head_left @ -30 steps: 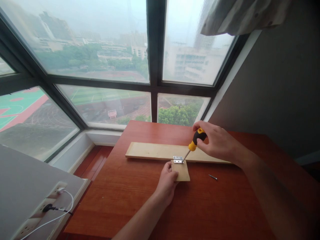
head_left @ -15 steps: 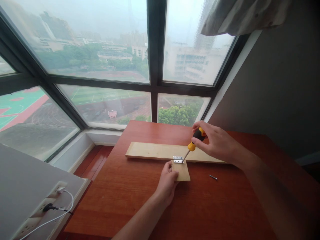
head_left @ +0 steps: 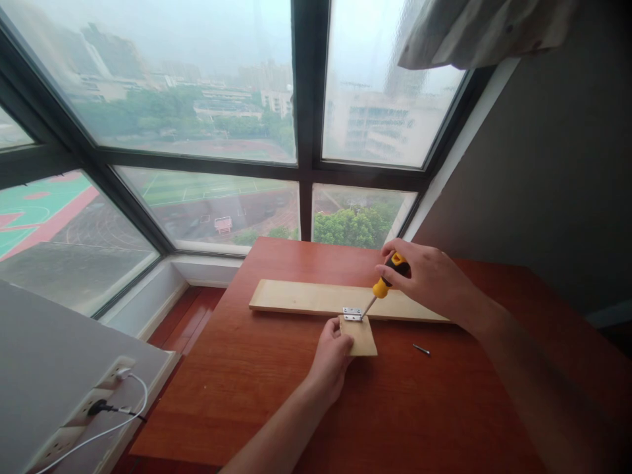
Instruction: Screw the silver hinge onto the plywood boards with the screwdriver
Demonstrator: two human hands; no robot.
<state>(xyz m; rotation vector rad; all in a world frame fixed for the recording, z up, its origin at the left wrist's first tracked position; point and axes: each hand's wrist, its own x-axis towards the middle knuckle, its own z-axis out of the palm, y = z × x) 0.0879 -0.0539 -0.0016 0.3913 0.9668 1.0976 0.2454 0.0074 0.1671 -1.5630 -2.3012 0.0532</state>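
My left hand (head_left: pixel 333 352) is closed on the left edge of a small wooden board (head_left: pixel 359 339), thumb on top. A silver metal hinge (head_left: pixel 352 314) lies along that board's far edge. My right hand (head_left: pixel 419 270) grips a yellow-and-black screwdriver (head_left: pixel 381 288) by its handle, from above and to the right. Its shaft slants down to the left, and the tip meets the right end of the hinge. Whether a screw sits under the tip is too small to tell. Just behind the hinge lies a long pale wooden plank (head_left: pixel 301 296), its right part hidden by my right hand.
A small dark metal piece, like a screw or nail (head_left: pixel 421 349), lies on the reddish-brown table (head_left: pixel 237 388) to the right of the small board. Large windows (head_left: pixel 207 204) rise behind the table. A power strip with plugged-in cables (head_left: pixel 99 408) is on the low wall at left.
My right hand has turned slightly on the screwdriver handle, and the handle shows a different side. The tip stays at the hinge; the board and left hand keep their place.
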